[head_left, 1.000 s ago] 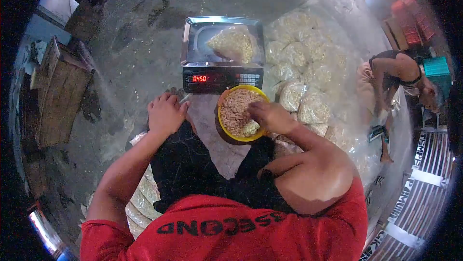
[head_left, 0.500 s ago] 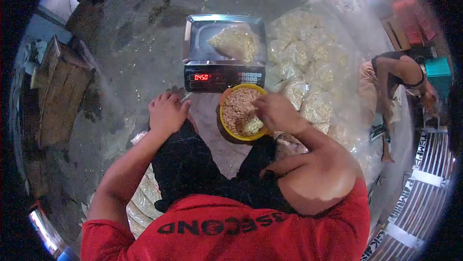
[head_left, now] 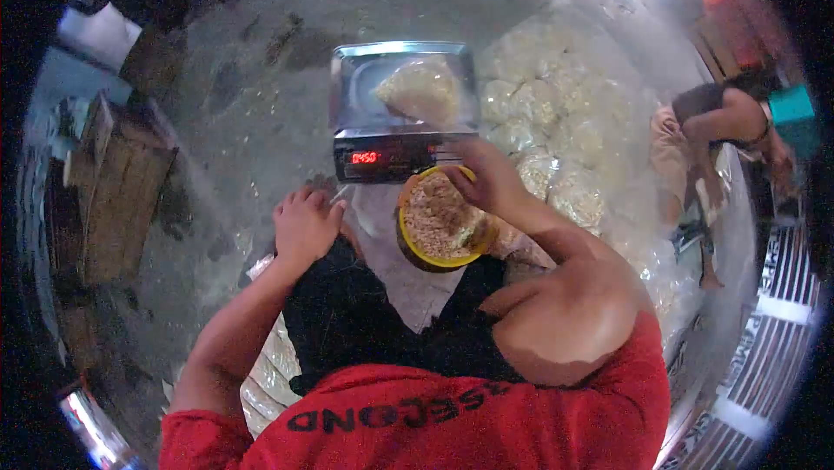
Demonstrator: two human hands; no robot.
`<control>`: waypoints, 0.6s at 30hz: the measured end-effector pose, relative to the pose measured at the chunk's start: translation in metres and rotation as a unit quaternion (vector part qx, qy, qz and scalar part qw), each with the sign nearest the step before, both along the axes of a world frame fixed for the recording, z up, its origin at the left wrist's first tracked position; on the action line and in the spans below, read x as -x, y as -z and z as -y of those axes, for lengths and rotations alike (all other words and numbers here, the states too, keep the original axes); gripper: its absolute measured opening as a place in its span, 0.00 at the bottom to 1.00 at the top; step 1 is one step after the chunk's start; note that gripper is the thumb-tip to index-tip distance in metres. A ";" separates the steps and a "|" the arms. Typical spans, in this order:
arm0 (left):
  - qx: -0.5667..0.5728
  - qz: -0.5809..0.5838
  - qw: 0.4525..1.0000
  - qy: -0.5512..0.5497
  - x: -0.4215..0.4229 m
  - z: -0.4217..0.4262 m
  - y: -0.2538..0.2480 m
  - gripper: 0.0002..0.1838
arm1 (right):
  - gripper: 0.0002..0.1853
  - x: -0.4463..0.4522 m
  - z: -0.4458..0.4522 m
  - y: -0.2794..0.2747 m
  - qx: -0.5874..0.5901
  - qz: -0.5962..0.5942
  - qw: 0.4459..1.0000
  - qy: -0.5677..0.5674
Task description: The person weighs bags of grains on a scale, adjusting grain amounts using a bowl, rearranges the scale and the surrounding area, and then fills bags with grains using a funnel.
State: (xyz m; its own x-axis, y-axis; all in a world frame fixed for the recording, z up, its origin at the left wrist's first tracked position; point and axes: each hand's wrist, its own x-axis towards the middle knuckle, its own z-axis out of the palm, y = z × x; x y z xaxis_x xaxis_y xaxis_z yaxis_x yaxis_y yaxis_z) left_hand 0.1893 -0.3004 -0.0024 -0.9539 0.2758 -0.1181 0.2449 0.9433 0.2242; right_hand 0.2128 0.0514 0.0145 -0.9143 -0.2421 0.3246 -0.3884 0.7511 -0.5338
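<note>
My left hand (head_left: 306,225) lies on my left knee with its fingers apart; a thin pale line shows near its fingertips, too small to make out. My right hand (head_left: 488,176) is over the far right rim of a yellow-rimmed tub (head_left: 413,244), fingers bent together; what they hold, if anything, is hidden. Pale brown, bean-like pieces (head_left: 437,214) fill the tub. Just beyond it stands a digital scale (head_left: 347,144) with a red display that seems to read 0.450. On its metal pan rests a clear bag of pale pieces (head_left: 421,92).
Many filled clear bags (head_left: 556,114) cover the floor to the right. More bags (head_left: 271,374) lie beside my left leg. A wooden box (head_left: 130,196) stands at the left. Another person (head_left: 725,118) bends over at the right, near a green container (head_left: 790,112).
My right hand has moved from above the tub's contents up toward the scale. The view has shifted slightly, while my left hand stays on the knee. The display reading looks the same.
</note>
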 end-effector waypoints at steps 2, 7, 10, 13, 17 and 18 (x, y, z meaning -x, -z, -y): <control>-0.005 -0.002 1.000 0.018 0.001 -0.007 -0.002 0.26 | 0.21 0.029 0.002 0.009 0.033 -0.033 0.998 0.043; 0.010 0.018 1.000 -0.002 0.003 -0.001 0.002 0.27 | 0.26 0.085 0.014 0.066 -0.057 -0.062 0.990 0.110; -0.010 0.059 0.998 -0.017 0.005 0.002 -0.005 0.27 | 0.20 0.101 0.013 0.051 -0.167 0.046 0.985 0.016; 0.005 0.030 0.999 -0.031 0.006 0.007 0.008 0.26 | 0.16 0.132 0.007 0.087 -0.118 -0.019 0.993 0.026; 0.026 0.087 0.995 -0.030 0.009 -0.001 -0.012 0.26 | 0.15 0.165 -0.009 0.053 -0.109 -0.164 0.980 -0.014; 0.026 0.088 0.995 -0.025 0.008 -0.002 -0.016 0.26 | 0.15 0.173 -0.017 0.041 -0.108 -0.166 0.980 -0.015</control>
State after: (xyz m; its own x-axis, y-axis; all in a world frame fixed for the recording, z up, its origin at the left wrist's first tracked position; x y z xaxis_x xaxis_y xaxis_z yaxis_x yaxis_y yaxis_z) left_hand 0.1813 -0.2987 0.0133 -0.9297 0.2176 -0.2973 0.1584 0.9646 0.2107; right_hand 0.0401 0.0681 -0.0267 -0.7580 -0.3637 0.5414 -0.5379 0.8181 -0.2035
